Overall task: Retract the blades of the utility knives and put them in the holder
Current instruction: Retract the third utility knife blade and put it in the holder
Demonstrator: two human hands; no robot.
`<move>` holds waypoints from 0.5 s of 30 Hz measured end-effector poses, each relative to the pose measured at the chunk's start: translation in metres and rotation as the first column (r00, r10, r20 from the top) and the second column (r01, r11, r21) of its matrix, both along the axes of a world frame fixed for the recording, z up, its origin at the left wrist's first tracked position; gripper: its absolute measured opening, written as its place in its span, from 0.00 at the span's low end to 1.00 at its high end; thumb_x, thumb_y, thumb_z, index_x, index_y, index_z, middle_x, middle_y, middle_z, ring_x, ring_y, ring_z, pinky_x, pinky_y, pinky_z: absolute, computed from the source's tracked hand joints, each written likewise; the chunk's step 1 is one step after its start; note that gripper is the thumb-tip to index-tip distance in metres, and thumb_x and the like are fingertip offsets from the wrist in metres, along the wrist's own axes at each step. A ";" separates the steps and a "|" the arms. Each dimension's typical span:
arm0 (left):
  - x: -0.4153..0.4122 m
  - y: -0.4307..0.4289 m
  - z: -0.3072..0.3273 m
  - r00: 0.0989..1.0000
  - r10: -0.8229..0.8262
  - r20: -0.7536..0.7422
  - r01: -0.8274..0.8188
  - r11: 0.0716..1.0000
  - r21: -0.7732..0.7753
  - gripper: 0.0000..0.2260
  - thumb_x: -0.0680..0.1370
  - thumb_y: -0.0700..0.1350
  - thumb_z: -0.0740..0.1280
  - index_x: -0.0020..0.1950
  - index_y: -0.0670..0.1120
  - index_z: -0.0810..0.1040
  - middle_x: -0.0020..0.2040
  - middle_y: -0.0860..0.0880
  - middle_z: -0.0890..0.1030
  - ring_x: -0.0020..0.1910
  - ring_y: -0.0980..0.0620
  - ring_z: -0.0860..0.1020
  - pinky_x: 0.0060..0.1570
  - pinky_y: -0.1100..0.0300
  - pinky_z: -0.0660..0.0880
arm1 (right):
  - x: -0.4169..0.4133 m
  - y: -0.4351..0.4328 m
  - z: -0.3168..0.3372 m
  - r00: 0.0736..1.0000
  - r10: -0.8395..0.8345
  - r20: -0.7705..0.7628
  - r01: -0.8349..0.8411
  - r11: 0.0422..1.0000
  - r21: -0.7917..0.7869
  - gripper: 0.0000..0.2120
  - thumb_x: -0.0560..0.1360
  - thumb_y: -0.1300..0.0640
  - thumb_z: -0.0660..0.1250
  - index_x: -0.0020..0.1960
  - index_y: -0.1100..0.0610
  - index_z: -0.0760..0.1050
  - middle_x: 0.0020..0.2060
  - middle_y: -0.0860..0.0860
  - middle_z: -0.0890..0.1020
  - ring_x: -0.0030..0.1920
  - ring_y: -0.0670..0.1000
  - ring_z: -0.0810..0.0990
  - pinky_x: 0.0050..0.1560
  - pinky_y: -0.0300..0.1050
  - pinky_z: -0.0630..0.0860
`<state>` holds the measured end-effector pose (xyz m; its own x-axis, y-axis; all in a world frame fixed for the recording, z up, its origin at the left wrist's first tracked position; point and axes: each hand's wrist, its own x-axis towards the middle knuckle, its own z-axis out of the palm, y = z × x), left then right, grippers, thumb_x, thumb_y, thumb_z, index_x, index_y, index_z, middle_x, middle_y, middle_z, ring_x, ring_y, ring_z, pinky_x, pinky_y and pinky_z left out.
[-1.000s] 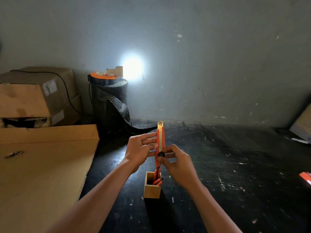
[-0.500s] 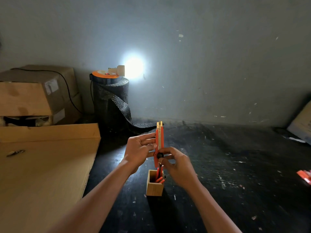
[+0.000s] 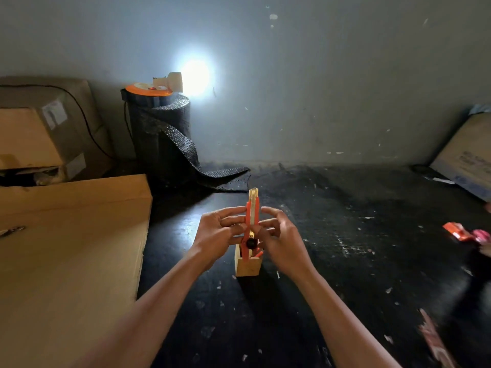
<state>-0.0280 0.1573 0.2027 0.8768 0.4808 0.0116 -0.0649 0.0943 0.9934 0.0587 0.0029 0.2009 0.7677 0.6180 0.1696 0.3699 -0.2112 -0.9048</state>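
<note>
Head view: left of the wooden holder (image 3: 247, 265), the left hand (image 3: 218, 235) pinches the orange utility knife (image 3: 252, 216). The knife stands upright, long axis vertical, directly above the holder's mouth. Right of the holder, the right hand (image 3: 281, 237) hovers spread, fingers near the knife, seemingly not gripping

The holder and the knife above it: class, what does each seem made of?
The holder looks like pale unfinished wood: matt, square-cut walls. The knife seems orange plastic with a yellowish metal-looking strip down its middle and a black knob; the strip's material is uncertain.
</note>
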 end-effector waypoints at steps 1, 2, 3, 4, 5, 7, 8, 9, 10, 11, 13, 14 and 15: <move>-0.002 -0.001 -0.004 1.000 -0.019 -0.002 0.019 1.000 -0.006 0.19 0.75 0.25 0.68 0.61 0.41 0.83 0.50 0.43 0.89 0.47 0.44 0.88 0.46 0.52 0.86 | 0.000 0.001 0.000 1.000 -0.002 -0.010 0.002 1.000 0.006 0.22 0.78 0.50 0.71 0.70 0.45 0.70 0.52 0.46 0.85 0.49 0.44 0.86 0.48 0.46 0.85; -0.003 -0.003 -0.008 0.999 -0.038 -0.005 0.038 0.999 -0.015 0.18 0.75 0.24 0.68 0.60 0.41 0.83 0.49 0.43 0.89 0.46 0.45 0.89 0.44 0.54 0.86 | 0.000 0.003 -0.001 1.000 -0.004 -0.020 0.004 1.000 0.017 0.21 0.79 0.52 0.70 0.71 0.47 0.70 0.52 0.46 0.85 0.49 0.44 0.86 0.48 0.45 0.85; -0.004 -0.005 -0.012 0.999 -0.053 -0.009 0.053 0.998 -0.023 0.18 0.75 0.23 0.68 0.60 0.40 0.83 0.48 0.43 0.89 0.44 0.46 0.89 0.42 0.55 0.85 | 0.000 0.004 -0.001 1.000 -0.007 -0.024 0.008 1.000 0.028 0.20 0.79 0.54 0.70 0.70 0.49 0.72 0.52 0.47 0.85 0.49 0.44 0.86 0.48 0.44 0.85; -0.005 -0.006 -0.016 0.998 -0.063 -0.013 0.063 0.998 -0.026 0.18 0.75 0.23 0.67 0.60 0.39 0.83 0.47 0.43 0.89 0.43 0.46 0.89 0.40 0.57 0.85 | 0.001 0.006 -0.001 1.000 -0.015 -0.027 0.016 0.999 0.039 0.18 0.79 0.55 0.70 0.69 0.51 0.74 0.52 0.47 0.85 0.49 0.43 0.86 0.47 0.43 0.85; -0.004 -0.006 -0.019 0.998 -0.068 -0.019 0.067 0.997 -0.027 0.18 0.75 0.23 0.67 0.60 0.39 0.83 0.47 0.43 0.89 0.42 0.47 0.89 0.39 0.57 0.84 | 0.001 0.007 -0.002 0.999 -0.024 -0.032 0.026 0.998 0.049 0.16 0.79 0.57 0.70 0.66 0.54 0.77 0.50 0.48 0.85 0.48 0.42 0.86 0.46 0.41 0.84; -0.002 -0.004 -0.027 0.998 -0.055 -0.035 0.054 0.998 -0.023 0.16 0.75 0.25 0.69 0.60 0.37 0.82 0.46 0.44 0.89 0.41 0.48 0.89 0.39 0.58 0.84 | 0.006 0.010 -0.003 0.999 -0.030 -0.040 0.032 0.998 0.052 0.10 0.79 0.58 0.71 0.59 0.56 0.81 0.47 0.50 0.86 0.46 0.45 0.86 0.45 0.43 0.85; 0.001 -0.002 -0.032 0.998 -0.033 -0.052 0.033 0.999 -0.005 0.16 0.75 0.26 0.71 0.60 0.37 0.82 0.45 0.45 0.89 0.41 0.48 0.89 0.39 0.58 0.84 | 0.010 0.012 -0.005 0.998 -0.032 -0.046 0.034 0.998 0.046 0.07 0.79 0.58 0.71 0.57 0.56 0.81 0.47 0.51 0.87 0.46 0.47 0.87 0.46 0.47 0.85; 0.003 0.001 -0.036 0.997 -0.001 -0.074 0.003 1.000 0.029 0.16 0.74 0.27 0.72 0.61 0.37 0.82 0.45 0.46 0.89 0.42 0.49 0.89 0.41 0.58 0.85 | 0.014 0.014 -0.007 0.998 -0.035 -0.053 0.036 0.999 0.034 0.06 0.79 0.58 0.71 0.55 0.56 0.82 0.46 0.52 0.87 0.45 0.49 0.87 0.47 0.51 0.86; 0.006 0.004 -0.042 0.994 0.041 -0.103 -0.034 0.997 0.075 0.16 0.74 0.29 0.73 0.61 0.37 0.82 0.46 0.47 0.89 0.43 0.50 0.89 0.43 0.57 0.85 | 0.019 0.017 -0.011 0.997 -0.040 -0.060 0.041 0.999 0.025 0.06 0.78 0.57 0.71 0.54 0.57 0.81 0.46 0.53 0.87 0.44 0.50 0.87 0.47 0.53 0.86; 0.009 0.008 -0.049 0.987 0.085 -0.133 -0.068 0.989 0.132 0.16 0.74 0.31 0.74 0.62 0.37 0.82 0.47 0.47 0.89 0.44 0.50 0.89 0.46 0.56 0.85 | 0.025 0.018 -0.014 0.997 -0.049 -0.055 0.049 0.999 0.009 0.05 0.78 0.57 0.71 0.53 0.57 0.81 0.45 0.53 0.87 0.44 0.51 0.87 0.47 0.55 0.86; 0.014 0.014 -0.064 0.970 0.162 -0.183 -0.115 0.963 0.245 0.16 0.74 0.35 0.76 0.62 0.40 0.83 0.49 0.47 0.89 0.47 0.51 0.88 0.51 0.51 0.85 | 0.038 0.024 -0.022 0.997 -0.069 -0.033 0.068 0.998 -0.019 0.05 0.77 0.57 0.72 0.52 0.56 0.81 0.45 0.53 0.86 0.45 0.51 0.87 0.49 0.57 0.85; 0.017 0.016 -0.071 0.960 0.192 -0.204 -0.129 0.949 0.289 0.17 0.74 0.37 0.76 0.63 0.41 0.83 0.51 0.46 0.89 0.48 0.52 0.88 0.53 0.50 0.85 | 0.046 0.027 -0.027 0.997 -0.073 -0.023 0.072 0.997 -0.030 0.05 0.77 0.56 0.72 0.52 0.55 0.81 0.45 0.52 0.86 0.47 0.51 0.87 0.50 0.57 0.85; 0.019 0.017 -0.078 0.949 0.219 -0.228 -0.136 0.934 0.331 0.17 0.74 0.38 0.77 0.63 0.42 0.83 0.52 0.46 0.88 0.50 0.53 0.87 0.54 0.51 0.85 | 0.053 0.030 -0.032 0.997 -0.073 -0.016 0.072 0.996 -0.044 0.05 0.77 0.56 0.73 0.51 0.55 0.81 0.45 0.52 0.86 0.47 0.51 0.86 0.51 0.57 0.84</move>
<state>-0.0090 0.1744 0.1250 0.7697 0.6377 -0.0302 0.2092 -0.2072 0.9557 0.1113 0.0327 0.1690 0.8135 0.5670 0.1297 0.3360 -0.2761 -0.9005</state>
